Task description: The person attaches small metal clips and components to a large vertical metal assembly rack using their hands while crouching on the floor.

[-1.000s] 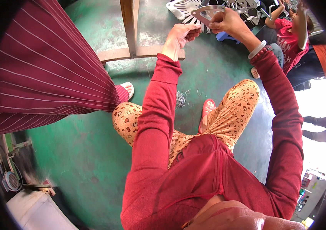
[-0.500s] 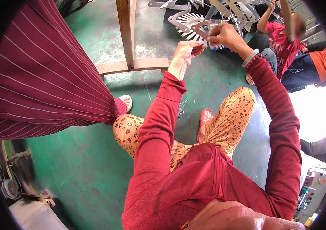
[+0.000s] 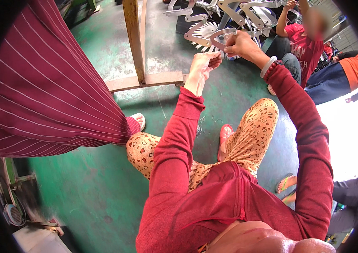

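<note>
My right hand (image 3: 243,45), with a white bangle and a red bead bracelet at its wrist, pinches a flat, bent silver metal bracket (image 3: 216,41). Close beside and slightly lower is my left hand (image 3: 205,66), its fingers curled together by the bracket's lower end. Whatever those fingertips pinch, if anything, is too small to make out. Several similar silver brackets (image 3: 231,12) hang in a cluster just beyond, some linked together. Behind the bracket I hold, a fan-shaped array of thin white-silver pieces (image 3: 206,31) shows partly.
An upright rusty metal post (image 3: 134,42) rises from a curved base bar (image 3: 164,79) at the left. A person in a striped maroon garment (image 3: 56,92) stands close on my left. At the far right are a seated person in red (image 3: 301,46) and another in orange (image 3: 356,69).
Both hands and the brackets appear slightly lower and a little left, as the whole view shifts. My right hand keeps its pinch. At the right edge, a person's sandalled foot has come into view.
</note>
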Tool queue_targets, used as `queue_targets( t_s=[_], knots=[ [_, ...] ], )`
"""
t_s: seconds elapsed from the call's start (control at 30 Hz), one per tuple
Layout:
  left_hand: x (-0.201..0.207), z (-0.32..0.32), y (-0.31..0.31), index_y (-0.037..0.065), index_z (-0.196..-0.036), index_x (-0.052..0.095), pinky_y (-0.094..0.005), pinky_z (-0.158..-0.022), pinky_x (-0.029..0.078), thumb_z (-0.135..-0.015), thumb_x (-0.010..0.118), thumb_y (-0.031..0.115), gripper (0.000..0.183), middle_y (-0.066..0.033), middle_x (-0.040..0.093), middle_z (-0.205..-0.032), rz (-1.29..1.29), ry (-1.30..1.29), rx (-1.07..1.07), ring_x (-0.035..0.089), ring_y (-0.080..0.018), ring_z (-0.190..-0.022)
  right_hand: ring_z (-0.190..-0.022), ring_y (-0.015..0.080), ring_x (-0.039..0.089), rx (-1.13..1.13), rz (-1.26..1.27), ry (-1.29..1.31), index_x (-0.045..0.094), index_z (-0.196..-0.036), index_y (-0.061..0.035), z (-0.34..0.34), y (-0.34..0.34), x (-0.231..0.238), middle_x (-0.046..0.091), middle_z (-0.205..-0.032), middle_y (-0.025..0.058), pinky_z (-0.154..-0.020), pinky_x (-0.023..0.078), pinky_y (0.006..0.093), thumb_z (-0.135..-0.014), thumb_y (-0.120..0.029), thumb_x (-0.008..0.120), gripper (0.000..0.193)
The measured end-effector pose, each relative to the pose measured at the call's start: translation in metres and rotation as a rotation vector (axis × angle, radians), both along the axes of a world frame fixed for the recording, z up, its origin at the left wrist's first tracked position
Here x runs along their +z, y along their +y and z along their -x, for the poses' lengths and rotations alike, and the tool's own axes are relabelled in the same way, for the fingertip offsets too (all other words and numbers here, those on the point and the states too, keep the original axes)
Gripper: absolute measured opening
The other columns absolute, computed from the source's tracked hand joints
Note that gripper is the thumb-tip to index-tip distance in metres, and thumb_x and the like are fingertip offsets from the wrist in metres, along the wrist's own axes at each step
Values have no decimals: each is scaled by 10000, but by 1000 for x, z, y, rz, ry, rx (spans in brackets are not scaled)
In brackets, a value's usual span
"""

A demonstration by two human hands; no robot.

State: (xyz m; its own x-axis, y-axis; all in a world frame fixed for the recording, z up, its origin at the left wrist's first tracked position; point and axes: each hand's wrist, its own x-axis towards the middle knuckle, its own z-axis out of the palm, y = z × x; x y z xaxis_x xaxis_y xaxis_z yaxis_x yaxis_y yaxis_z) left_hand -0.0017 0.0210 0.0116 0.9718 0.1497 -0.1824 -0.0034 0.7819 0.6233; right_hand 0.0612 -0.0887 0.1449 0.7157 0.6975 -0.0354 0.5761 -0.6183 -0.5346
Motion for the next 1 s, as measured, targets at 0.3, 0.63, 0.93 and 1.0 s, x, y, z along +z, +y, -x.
queue_targets(
  t_s=[0.3, 0.63, 0.93, 1.0],
  knots=[
    [0, 0, 2, -19, -852, 622, -275, -648, 499, -814, 613, 73, 100, -97, 641, -769, 40, -13, 12, 617, -187, -692, -552, 156, 623, 57, 6, -92, 630, -755, 99, 1, 3, -7, 624, -623, 115, -532, 509, 262, -706, -26, 640, 135],
    [0, -3, 3, -16, -865, 624, -281, -652, 498, -819, 602, 81, 109, -99, 647, -783, 62, -11, 6, 617, -186, -691, -571, 144, 624, 83, -22, -191, 633, -785, 85, 5, 5, -13, 625, -632, 113, -520, 501, 262, -737, -20, 634, 116],
    [-5, 3, 9, -11, -886, 635, -296, -681, 500, -797, 626, 118, 157, -99, 649, -814, -26, -35, 1, 620, -188, -718, -618, 164, 640, 130, -66, 163, 613, -752, 133, 12, -10, 15, 627, -686, 127, -593, 534, 253, -679, -61, 651, 211],
    [-5, 4, 8, -16, -881, 630, -304, -687, 504, -799, 620, 119, 158, -107, 649, -822, -50, -20, 1, 623, -193, -725, -613, 165, 649, 170, -140, 254, 611, -711, 129, 15, -10, 16, 624, -650, 136, -584, 527, 247, -640, -53, 638, 197]
  ],
)
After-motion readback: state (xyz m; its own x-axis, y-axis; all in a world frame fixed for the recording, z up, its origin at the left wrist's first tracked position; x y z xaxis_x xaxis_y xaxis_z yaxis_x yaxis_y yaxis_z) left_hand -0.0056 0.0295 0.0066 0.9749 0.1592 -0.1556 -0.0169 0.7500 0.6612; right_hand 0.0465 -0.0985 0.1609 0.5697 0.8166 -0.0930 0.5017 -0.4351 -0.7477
